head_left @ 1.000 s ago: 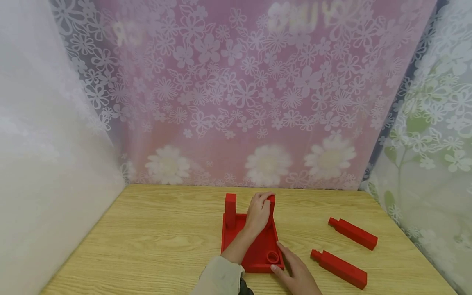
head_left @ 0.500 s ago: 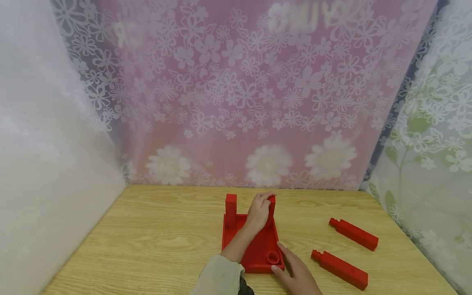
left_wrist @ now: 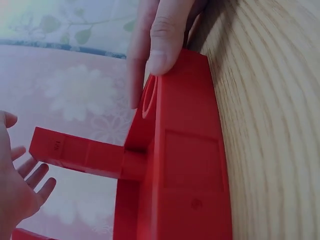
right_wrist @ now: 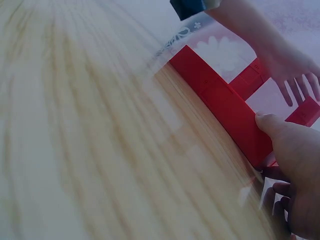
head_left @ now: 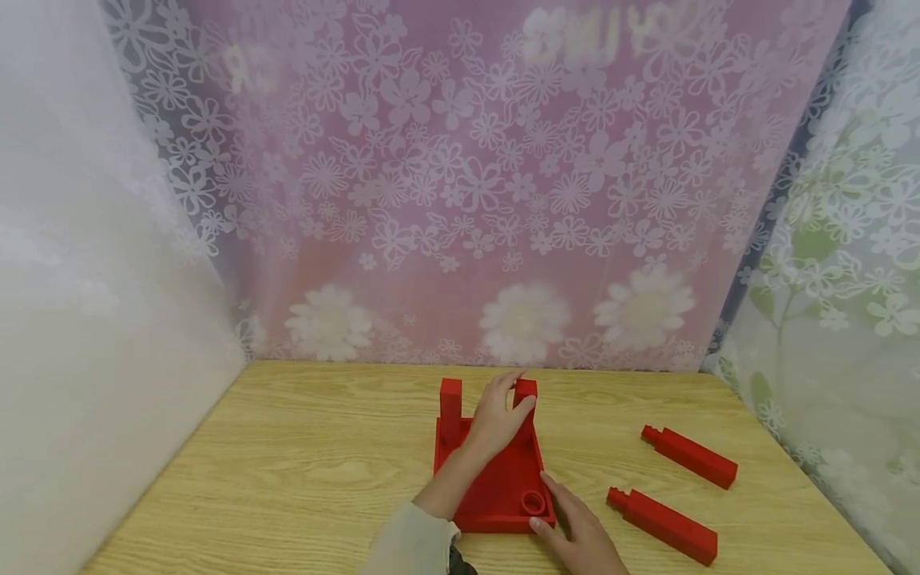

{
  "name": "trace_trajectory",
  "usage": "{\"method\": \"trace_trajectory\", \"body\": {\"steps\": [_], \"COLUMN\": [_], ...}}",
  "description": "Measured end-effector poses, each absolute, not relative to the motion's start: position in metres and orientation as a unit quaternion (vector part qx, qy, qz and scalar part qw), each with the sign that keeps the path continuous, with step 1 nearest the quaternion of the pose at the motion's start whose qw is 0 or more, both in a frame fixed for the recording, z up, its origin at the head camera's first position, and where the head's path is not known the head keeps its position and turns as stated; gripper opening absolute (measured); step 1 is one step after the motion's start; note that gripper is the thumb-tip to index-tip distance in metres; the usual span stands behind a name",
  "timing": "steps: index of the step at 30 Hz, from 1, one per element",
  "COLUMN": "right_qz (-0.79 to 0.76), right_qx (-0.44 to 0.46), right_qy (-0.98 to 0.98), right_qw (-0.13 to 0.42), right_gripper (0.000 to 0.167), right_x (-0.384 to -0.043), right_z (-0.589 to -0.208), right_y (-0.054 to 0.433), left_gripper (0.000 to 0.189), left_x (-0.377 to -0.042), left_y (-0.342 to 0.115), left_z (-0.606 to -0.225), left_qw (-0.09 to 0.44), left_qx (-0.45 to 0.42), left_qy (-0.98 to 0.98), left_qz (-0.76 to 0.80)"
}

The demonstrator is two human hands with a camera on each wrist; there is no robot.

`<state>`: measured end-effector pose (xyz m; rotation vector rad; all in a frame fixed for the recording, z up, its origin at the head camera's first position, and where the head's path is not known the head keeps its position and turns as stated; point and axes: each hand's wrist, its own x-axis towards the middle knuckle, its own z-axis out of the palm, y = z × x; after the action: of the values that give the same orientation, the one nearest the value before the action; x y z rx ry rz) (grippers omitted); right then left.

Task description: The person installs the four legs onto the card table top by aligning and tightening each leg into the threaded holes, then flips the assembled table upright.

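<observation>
A red tray-like tabletop point(head_left: 503, 525) lies with its raised rim up on the table. Two square red legs stand upright at its far corners: the far left leg point(head_left: 450, 407) and the far right leg point(head_left: 526, 389). Around the far right leg my left hand point(head_left: 497, 422) has loosened its fingers; in the left wrist view the fingers point(left_wrist: 37, 172) are spread beside the leg's top. My right hand point(head_left: 578, 533) grips the near right corner, thumb on the front wall and fingers along the right side. Inside that corner sits a round red socket point(head_left: 533, 502).
Two loose red legs with notched, narrower ends lie to the right, a farther one point(head_left: 690, 457) and a nearer one point(head_left: 664, 525). The wood-grain table point(head_left: 302, 463) ends at a pink flowered curtain point(head_left: 460, 200) behind it.
My left hand has let go of the far right leg, its fingers opening away and its wrist shifting slightly left. The right hand, tabletop and loose legs stay put.
</observation>
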<state>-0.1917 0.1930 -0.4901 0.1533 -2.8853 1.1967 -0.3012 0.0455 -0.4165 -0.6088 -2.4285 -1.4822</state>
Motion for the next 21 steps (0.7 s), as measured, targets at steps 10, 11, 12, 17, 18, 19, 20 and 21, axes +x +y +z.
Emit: {"method": "trace_trajectory", "body": {"steps": [10, 11, 12, 17, 18, 19, 20, 21], "right_qz": [0.386, 0.386, 0.387, 0.388, 0.387, 0.388, 0.388, 0.388], "right_qx": [0.048, 0.047, 0.045, 0.036, 0.036, 0.037, 0.038, 0.038], "right_qy": [-0.921, -0.921, -0.921, -0.921, -0.921, -0.921, -0.921, -0.921], "right_qw": [0.004, 0.002, 0.000, -0.007, -0.008, -0.009, -0.009, -0.010], "right_gripper": [0.075, 0.075, 0.075, 0.075, 0.075, 0.075, 0.075, 0.076], "right_x": [-0.192, -0.191, -0.191, -0.190, -0.190, -0.190, -0.191, -0.191], "right_z": [-0.489, -0.489, -0.489, -0.489, -0.488, -0.488, -0.488, -0.489], "right_y": [0.192, 0.192, 0.192, 0.193, 0.193, 0.193, 0.193, 0.193], "left_gripper": [0.049, 0.049, 0.049, 0.048, 0.049, 0.050, 0.051, 0.051], "left_x": [-0.274, -0.270, -0.266, -0.247, -0.244, -0.241, -0.239, -0.237], "left_y": [-0.005, -0.010, -0.016, -0.039, -0.044, -0.048, -0.052, -0.056], "left_z": [-0.413, -0.414, -0.414, -0.422, -0.424, -0.427, -0.429, -0.432], "left_qw": [0.163, 0.160, 0.154, 0.104, 0.096, 0.089, 0.083, 0.077], "left_qx": [-0.268, -0.273, -0.276, -0.268, -0.263, -0.259, -0.256, -0.253], "left_qy": [-0.843, -0.843, -0.843, -0.838, -0.837, -0.837, -0.837, -0.837], "left_qz": [-0.437, -0.435, -0.435, -0.465, -0.470, -0.474, -0.477, -0.479]}}
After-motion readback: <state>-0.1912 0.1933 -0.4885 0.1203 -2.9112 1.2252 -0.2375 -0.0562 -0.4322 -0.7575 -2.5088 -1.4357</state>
